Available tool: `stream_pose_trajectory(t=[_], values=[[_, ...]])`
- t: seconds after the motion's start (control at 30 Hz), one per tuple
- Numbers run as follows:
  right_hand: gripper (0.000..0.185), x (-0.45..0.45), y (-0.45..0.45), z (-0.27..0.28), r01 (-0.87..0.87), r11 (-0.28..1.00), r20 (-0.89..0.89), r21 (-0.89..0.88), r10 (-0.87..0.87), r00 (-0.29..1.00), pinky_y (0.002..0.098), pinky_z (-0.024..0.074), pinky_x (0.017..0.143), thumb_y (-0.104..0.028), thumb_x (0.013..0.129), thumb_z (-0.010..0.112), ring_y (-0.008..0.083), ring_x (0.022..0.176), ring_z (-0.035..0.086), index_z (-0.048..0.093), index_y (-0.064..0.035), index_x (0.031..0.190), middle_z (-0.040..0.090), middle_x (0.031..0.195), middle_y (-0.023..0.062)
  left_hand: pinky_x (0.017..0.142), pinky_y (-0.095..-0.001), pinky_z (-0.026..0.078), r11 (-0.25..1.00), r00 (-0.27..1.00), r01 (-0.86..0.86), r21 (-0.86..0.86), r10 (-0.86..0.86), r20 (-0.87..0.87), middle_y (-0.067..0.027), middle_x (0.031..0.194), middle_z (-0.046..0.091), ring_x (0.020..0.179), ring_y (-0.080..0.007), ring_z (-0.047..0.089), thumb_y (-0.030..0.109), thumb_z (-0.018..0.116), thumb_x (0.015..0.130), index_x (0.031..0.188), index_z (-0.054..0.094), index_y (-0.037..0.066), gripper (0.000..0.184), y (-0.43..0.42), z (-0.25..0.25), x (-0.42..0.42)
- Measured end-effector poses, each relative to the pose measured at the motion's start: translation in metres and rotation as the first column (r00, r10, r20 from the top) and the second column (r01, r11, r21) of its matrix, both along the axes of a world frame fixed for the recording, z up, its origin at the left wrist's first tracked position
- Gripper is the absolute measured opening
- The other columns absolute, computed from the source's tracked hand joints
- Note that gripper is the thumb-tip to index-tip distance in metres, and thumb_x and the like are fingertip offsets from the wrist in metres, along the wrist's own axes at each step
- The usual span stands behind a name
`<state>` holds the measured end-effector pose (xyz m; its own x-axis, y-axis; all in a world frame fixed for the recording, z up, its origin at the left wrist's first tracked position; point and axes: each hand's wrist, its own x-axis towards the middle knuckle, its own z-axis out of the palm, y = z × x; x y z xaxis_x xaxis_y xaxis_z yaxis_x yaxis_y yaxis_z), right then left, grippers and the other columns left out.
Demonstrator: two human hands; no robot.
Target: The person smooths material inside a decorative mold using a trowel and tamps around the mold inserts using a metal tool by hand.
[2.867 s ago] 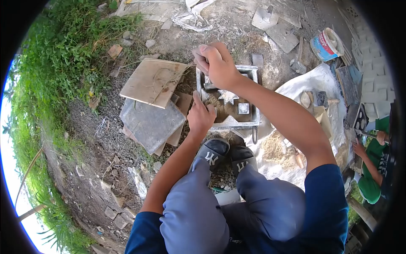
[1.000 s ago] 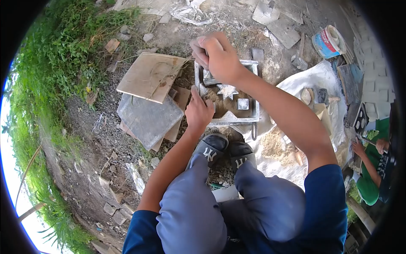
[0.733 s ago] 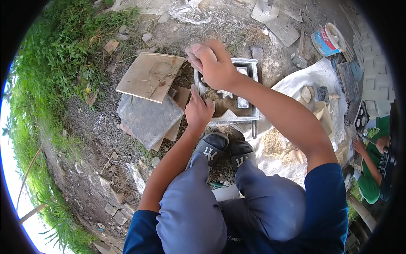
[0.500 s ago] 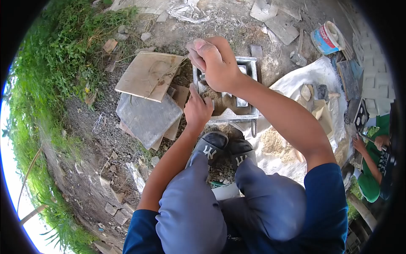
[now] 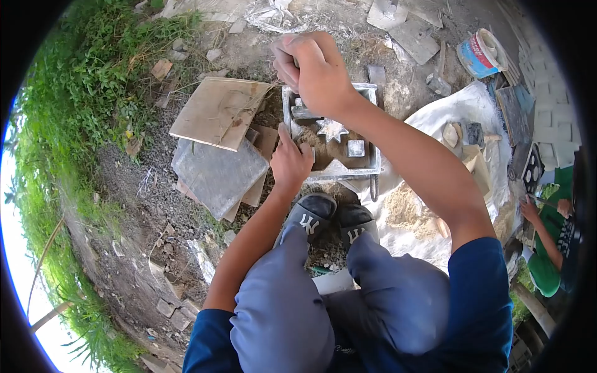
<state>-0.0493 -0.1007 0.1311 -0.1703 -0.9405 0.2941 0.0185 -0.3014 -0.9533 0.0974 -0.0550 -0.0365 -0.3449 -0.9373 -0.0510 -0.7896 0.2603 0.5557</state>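
Note:
A rectangular metal frame (image 5: pixel 377 138) lies on the ground ahead of my feet. Brown sand fills its bottom, with a star-shaped metal piece (image 5: pixel 333 129), a small square metal block (image 5: pixel 356 148) and other metal pieces set in it. My left hand (image 5: pixel 290 163) straddles the frame's left wall, thumb on the inner side and index finger stretched along the outside. Above the frame's far edge, my right hand (image 5: pixel 320 71) is raised in a closed fist. Whatever it holds is hidden by the fingers.
Flat boards (image 5: pixel 217 171) are stacked left of the frame. A white sheet (image 5: pixel 429 205) on the right carries sand and stones. A paint bucket (image 5: pixel 482 55) stands beyond it. At far right, another person in green (image 5: pixel 547 248) works. Plants (image 5: pixel 106 81) grow at left.
My right fist has moved slightly away and to the left, uncovering the star-shaped piece and more of the frame's inside. My left hand has stayed in place.

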Motion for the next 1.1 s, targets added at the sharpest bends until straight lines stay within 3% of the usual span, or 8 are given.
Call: stream_pose_trajectory(t=[0.23,0.33,0.4,0.57,0.63,0.73,0.87,1.1], values=[[0.044,0.004,-0.003,-0.006,0.019,0.998,0.019,0.052,-0.020,1.000,0.0308,0.0234,0.046,-0.022,0.097,0.037,0.0110,0.048,0.026,0.031,-0.0078,0.056,0.028,0.051,-0.0006,0.071,-0.0601,0.052,1.000,1.000,0.009,-0.018,-0.009,0.001,-0.0343,0.084,0.065,0.075,-0.0516,0.064,0.019,0.053,0.083,0.141,0.032,-0.009,0.068,-0.002,0.004,-0.002],[0.044,0.004,0.001,-0.020,-0.068,0.989,-0.039,-0.132,0.063,0.997,0.0307,0.0238,0.047,-0.024,0.099,0.038,0.0105,0.049,0.027,0.031,-0.0074,0.058,0.027,0.052,-0.0009,0.071,-0.0602,0.052,1.000,1.000,0.004,-0.015,-0.004,-0.004,-0.0335,0.084,0.066,0.076,-0.0517,0.064,0.019,0.053,0.082,0.141,0.032,-0.008,0.068,-0.002,0.001,-0.002],[0.046,0.002,-0.012,-0.019,-0.027,0.999,-0.033,0.032,0.028,0.999,0.0304,0.0243,0.047,-0.024,0.099,0.038,0.0105,0.049,0.027,0.032,-0.0075,0.057,0.028,0.052,-0.0005,0.071,-0.0601,0.052,1.000,1.000,0.003,-0.026,-0.003,-0.001,-0.0335,0.084,0.066,0.076,-0.0518,0.064,0.019,0.053,0.082,0.141,0.032,-0.008,0.067,-0.004,0.003,-0.004],[0.042,-0.008,0.013,0.019,0.021,1.000,0.046,0.003,-0.021,0.999,0.0348,0.0279,0.049,-0.023,0.095,0.041,0.0130,0.053,0.029,0.038,-0.0039,0.058,0.033,0.052,0.0015,0.071,-0.0601,0.052,1.000,1.000,-0.021,-0.019,0.021,-0.004,-0.0335,0.084,0.066,0.076,-0.0523,0.064,0.018,0.053,0.082,0.141,0.033,-0.007,0.067,0.000,-0.001,-0.001],[0.042,-0.015,0.022,0.035,-0.021,0.999,0.203,0.025,0.016,0.979,0.0329,0.0279,0.049,-0.022,0.096,0.040,0.0120,0.052,0.029,0.037,-0.0032,0.058,0.032,0.052,0.0003,0.071,-0.0604,0.051,0.999,0.999,-0.019,-0.027,0.018,-0.048,-0.0335,0.084,0.065,0.075,-0.0523,0.063,0.018,0.053,0.082,0.141,0.033,-0.007,0.067,-0.002,0.001,-0.002],[0.042,-0.008,0.026,0.035,0.046,0.999,0.200,-0.027,-0.040,0.979,0.0309,0.0267,0.048,-0.022,0.096,0.039,0.0105,0.052,0.028,0.036,-0.0036,0.058,0.031,0.052,-0.0003,0.072,-0.0573,0.054,0.999,1.000,-0.002,0.044,0.002,-0.002,-0.0332,0.100,0.066,0.080,-0.0494,0.066,0.022,0.054,0.083,0.140,0.033,-0.007,0.068,-0.003,0.005,-0.002],[0.044,-0.001,0.031,0.038,0.082,0.989,0.229,-0.119,-0.053,0.972,0.0296,0.0255,0.048,-0.021,0.098,0.037,0.0095,0.052,0.029,0.036,-0.0047,0.057,0.032,0.053,-0.0009,0.072,-0.0569,0.054,0.998,0.999,-0.009,0.058,0.007,0.032,-0.0330,0.101,0.066,0.080,-0.0491,0.066,0.021,0.054,0.083,0.140,0.033,-0.007,0.067,-0.003,0.009,-0.002],[0.046,0.005,0.028,0.039,0.103,0.994,0.273,-0.025,-0.093,0.958,0.0298,0.0252,0.047,-0.023,0.099,0.037,0.0093,0.050,0.029,0.036,-0.0048,0.057,0.031,0.052,-0.0017,0.073,-0.0562,0.054,0.999,1.000,-0.017,0.048,0.017,0.011,-0.0325,0.100,0.066,0.080,-0.0488,0.066,0.021,0.054,0.083,0.140,0.034,-0.008,0.067,-0.004,0.010,-0.004]])
